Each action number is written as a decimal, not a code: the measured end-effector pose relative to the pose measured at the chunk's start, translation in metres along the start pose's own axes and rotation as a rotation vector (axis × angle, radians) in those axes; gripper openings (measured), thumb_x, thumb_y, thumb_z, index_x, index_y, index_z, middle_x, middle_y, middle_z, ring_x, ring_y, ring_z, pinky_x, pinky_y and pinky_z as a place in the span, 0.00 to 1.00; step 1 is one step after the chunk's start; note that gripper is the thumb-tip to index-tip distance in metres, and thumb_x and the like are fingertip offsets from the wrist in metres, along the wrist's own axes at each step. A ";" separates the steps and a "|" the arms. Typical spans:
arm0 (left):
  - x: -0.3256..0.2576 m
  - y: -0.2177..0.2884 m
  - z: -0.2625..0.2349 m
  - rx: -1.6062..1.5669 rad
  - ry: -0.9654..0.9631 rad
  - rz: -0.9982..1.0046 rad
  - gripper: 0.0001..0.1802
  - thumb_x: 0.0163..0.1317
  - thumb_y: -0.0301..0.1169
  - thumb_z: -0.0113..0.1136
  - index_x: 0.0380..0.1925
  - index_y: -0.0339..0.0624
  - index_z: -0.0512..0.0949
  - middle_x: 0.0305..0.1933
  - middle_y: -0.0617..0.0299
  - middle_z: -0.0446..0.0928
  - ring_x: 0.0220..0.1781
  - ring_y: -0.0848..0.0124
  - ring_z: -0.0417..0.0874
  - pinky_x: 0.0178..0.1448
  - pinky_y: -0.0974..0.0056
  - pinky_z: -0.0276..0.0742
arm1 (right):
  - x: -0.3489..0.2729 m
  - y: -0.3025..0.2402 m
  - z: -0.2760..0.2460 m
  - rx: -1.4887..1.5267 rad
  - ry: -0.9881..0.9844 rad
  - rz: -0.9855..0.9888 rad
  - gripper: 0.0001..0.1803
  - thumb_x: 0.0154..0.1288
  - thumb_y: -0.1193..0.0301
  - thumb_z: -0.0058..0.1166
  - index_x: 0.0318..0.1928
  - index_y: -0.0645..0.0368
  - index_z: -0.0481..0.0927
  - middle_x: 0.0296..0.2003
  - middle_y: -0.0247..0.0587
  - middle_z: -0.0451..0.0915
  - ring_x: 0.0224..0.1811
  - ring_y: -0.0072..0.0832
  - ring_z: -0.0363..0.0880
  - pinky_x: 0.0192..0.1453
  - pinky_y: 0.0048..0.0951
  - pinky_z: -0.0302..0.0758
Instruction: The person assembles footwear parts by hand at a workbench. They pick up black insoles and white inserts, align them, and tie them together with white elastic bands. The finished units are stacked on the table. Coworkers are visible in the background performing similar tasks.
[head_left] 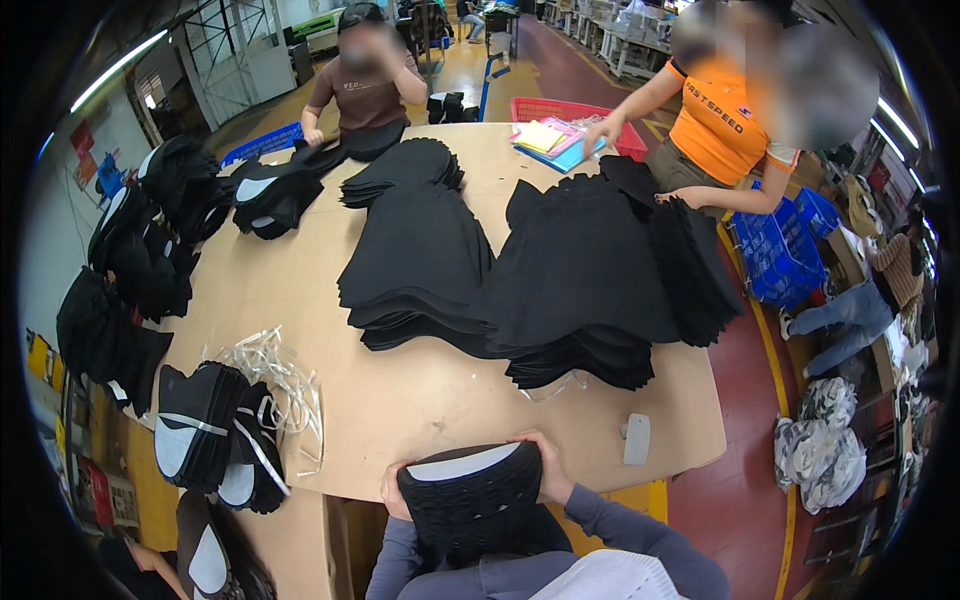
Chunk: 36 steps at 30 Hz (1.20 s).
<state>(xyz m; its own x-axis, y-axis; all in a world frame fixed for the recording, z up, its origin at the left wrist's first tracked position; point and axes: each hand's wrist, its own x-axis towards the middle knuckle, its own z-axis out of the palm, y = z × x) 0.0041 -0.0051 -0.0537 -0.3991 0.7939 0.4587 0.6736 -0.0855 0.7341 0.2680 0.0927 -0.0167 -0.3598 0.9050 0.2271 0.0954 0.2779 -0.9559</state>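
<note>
Close to my body, at the table's near edge, I hold a thick stack of black fabric pieces (468, 515) with a pale grey strip showing along its top. My left hand (396, 490) grips its left end, and my right hand (549, 466) is wrapped round the right end. Ahead on the table lie tall piles of black cut pieces, one on the left (415, 250) and a wider one on the right (580, 270). Left of my hands are bundles of black pieces (205, 420) bound with white ties, beside a tangle of white strips (272, 375).
A small pale card (637, 440) lies on the tan table (430, 400) to the right. Across the table, one person sits; another in orange (712, 120) touches the piles and coloured papers (560, 142). More black bundles (120, 330) line the left edge. Blue crates (778, 255) stand right.
</note>
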 end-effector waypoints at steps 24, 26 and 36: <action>-0.005 0.002 -0.002 -0.055 0.009 0.062 0.21 0.50 0.39 0.64 0.37 0.33 0.75 0.40 0.47 0.83 0.38 0.52 0.85 0.44 0.54 0.81 | -0.021 0.049 -0.008 0.058 0.050 0.047 0.15 0.60 0.76 0.57 0.48 0.62 0.74 0.45 0.52 0.81 0.50 0.41 0.81 0.58 0.36 0.76; -0.004 0.002 -0.004 -0.060 0.000 0.077 0.22 0.50 0.39 0.65 0.37 0.33 0.74 0.39 0.47 0.83 0.38 0.52 0.85 0.43 0.54 0.81 | -0.024 0.057 -0.006 0.129 0.086 0.065 0.15 0.60 0.76 0.57 0.48 0.62 0.74 0.44 0.52 0.81 0.49 0.41 0.81 0.58 0.36 0.76; 0.003 0.008 -0.005 -0.051 0.042 0.118 0.23 0.52 0.41 0.66 0.39 0.32 0.75 0.39 0.46 0.82 0.39 0.50 0.85 0.45 0.54 0.81 | -0.004 0.031 0.001 -0.076 0.076 0.052 0.14 0.59 0.79 0.55 0.47 0.62 0.76 0.43 0.46 0.82 0.49 0.36 0.82 0.56 0.33 0.77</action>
<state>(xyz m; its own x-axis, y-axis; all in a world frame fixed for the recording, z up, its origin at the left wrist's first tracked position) 0.0050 -0.0066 -0.0445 -0.3449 0.7509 0.5632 0.6857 -0.2082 0.6974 0.2716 0.0978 -0.0475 -0.2819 0.9396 0.1941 0.1836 0.2514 -0.9503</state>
